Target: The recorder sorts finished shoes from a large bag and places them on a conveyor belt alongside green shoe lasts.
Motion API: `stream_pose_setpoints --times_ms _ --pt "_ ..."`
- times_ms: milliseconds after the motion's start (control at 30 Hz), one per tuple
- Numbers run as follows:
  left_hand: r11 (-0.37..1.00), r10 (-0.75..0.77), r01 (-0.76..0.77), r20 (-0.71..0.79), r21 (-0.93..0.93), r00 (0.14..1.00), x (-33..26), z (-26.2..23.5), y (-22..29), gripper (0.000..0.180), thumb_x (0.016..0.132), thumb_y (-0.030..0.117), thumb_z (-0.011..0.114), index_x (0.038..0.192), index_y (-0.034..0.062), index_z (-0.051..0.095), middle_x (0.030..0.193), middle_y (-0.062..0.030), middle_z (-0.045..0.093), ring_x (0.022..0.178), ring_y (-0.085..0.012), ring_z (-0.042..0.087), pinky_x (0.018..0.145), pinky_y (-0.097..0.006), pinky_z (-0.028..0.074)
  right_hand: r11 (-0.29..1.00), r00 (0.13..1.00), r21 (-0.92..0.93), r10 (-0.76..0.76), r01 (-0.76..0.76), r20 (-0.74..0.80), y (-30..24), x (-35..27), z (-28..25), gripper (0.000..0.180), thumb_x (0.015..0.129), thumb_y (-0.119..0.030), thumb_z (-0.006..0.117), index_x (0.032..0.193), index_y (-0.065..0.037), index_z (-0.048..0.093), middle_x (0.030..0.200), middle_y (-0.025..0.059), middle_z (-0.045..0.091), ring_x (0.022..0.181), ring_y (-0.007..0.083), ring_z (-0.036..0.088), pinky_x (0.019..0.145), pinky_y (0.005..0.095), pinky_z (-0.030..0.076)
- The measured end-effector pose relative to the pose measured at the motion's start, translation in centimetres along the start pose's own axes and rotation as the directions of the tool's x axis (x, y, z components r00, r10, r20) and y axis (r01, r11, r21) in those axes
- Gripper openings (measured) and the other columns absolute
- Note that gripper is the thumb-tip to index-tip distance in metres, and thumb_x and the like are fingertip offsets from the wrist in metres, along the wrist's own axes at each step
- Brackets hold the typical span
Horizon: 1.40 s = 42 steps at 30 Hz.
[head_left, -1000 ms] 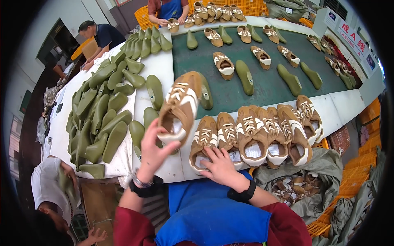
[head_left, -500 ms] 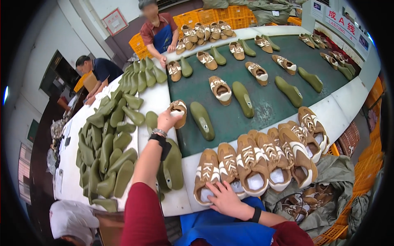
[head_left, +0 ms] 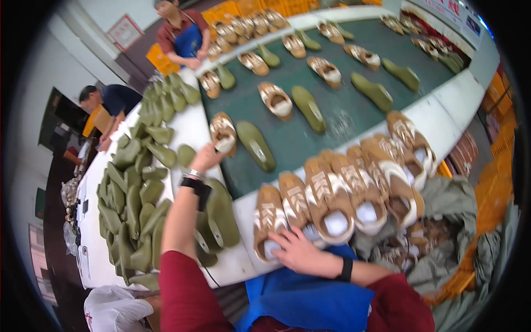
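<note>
My left hand (head_left: 206, 159) is closed on the heel of a brown sneaker with white stripes (head_left: 223, 130), at the near left corner of the green belt. The sneaker's toe points away from me, and a green shoe last (head_left: 255, 145) lies just to its right. Close to my body, my right hand (head_left: 299, 252) rests at the opening of the leftmost sneaker (head_left: 269, 217) in the front row, fingers spread and not wrapped round it. More brown sneakers (head_left: 330, 202) stand to its right, heels toward me, with pale insides showing.
Green lasts (head_left: 133, 205) are heaped on the white table at left. Sneakers and lasts alternate along the green belt (head_left: 337, 124). A co-worker in a blue apron (head_left: 185, 34) stands at the far end. An orange crate (head_left: 470, 265) lined with grey cloth sits at right.
The view has turned, shifting the whole scene leftward and up. My left hand is still at the sneaker, which now shows more of its laces. My right hand stays by the leftmost front sneaker.
</note>
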<state>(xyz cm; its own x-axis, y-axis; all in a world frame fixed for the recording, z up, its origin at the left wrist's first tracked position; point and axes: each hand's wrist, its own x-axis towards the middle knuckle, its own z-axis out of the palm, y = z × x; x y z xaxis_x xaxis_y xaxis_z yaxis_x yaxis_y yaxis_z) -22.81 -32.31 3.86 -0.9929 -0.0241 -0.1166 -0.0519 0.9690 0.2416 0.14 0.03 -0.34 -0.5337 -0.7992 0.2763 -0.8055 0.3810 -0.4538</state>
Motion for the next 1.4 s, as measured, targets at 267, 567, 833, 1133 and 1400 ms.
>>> stream_pose_setpoints --times_ms 267,567,833,1133,1400 --pt "0.929 0.287 -0.289 -0.044 -0.232 0.957 -19.1 -3.4 9.4 0.048 0.08 0.022 0.065 0.123 0.0032 0.052 0.109 -0.0205 0.061 0.1 -0.0351 0.06 0.085 -0.04 0.048 0.979 0.98 0.184 0.117 -0.087 -0.162 -0.5 -1.6 -6.7 0.025 0.078 -0.016 0.063 0.101 -0.006 0.058 0.09 0.0086 0.061 0.079 0.0287 0.062 0.069 0.0376 0.049" --pt "0.892 -0.14 0.132 0.012 -0.433 0.99 -27.0 9.3 8.7 0.048 0.08 0.016 0.062 0.124 0.0004 0.05 0.081 -0.0181 0.065 0.071 -0.0324 0.064 0.067 -0.038 0.051 0.98 0.995 0.183 0.09 -0.08 -0.044 -2.7 -1.4 -3.2 0.023 0.078 -0.014 0.064 0.1 -0.006 0.06 0.091 0.0095 0.06 0.073 0.0293 0.062 0.061 0.0391 0.05" --pt "0.877 -0.099 -0.031 -0.245 -0.479 0.964 -28.7 7.4 9.7 0.027 0.081 0.011 0.057 0.103 -0.0029 0.062 0.07 -0.022 0.061 0.064 -0.0352 0.062 0.059 -0.039 0.049 0.989 0.969 0.02 0.145 -0.144 -0.202 -3.0 3.3 -1.5 0.042 0.071 -0.011 0.069 0.112 -0.01 0.057 0.109 0.0099 0.052 0.1 0.0269 0.054 0.078 0.0375 0.048" --pt "0.827 -0.091 0.066 -0.017 -0.559 0.996 -29.6 6.2 8.6 0.027 0.083 0.011 0.057 0.106 -0.0029 0.061 0.075 -0.0179 0.065 0.064 -0.0242 0.063 0.062 -0.032 0.048 0.968 0.973 0.112 0.231 -0.226 -0.026 -2.1 6.0 -0.7 0.031 0.077 -0.01 0.061 0.108 -0.007 0.06 0.092 0.0148 0.065 0.08 0.0328 0.064 0.069 0.0417 0.052" --pt "0.81 -0.102 0.095 0.021 -0.578 0.995 -29.7 5.9 8.8 0.03 0.083 0.011 0.058 0.11 -0.0029 0.059 0.075 -0.0171 0.065 0.064 -0.0205 0.061 0.062 -0.031 0.048 0.976 0.957 0.152 0.187 -0.155 -0.224 -1.9 5.7 0.1 0.019 0.078 -0.013 0.06 0.095 -0.006 0.061 0.079 0.0143 0.065 0.072 0.0316 0.064 0.062 0.0419 0.052"
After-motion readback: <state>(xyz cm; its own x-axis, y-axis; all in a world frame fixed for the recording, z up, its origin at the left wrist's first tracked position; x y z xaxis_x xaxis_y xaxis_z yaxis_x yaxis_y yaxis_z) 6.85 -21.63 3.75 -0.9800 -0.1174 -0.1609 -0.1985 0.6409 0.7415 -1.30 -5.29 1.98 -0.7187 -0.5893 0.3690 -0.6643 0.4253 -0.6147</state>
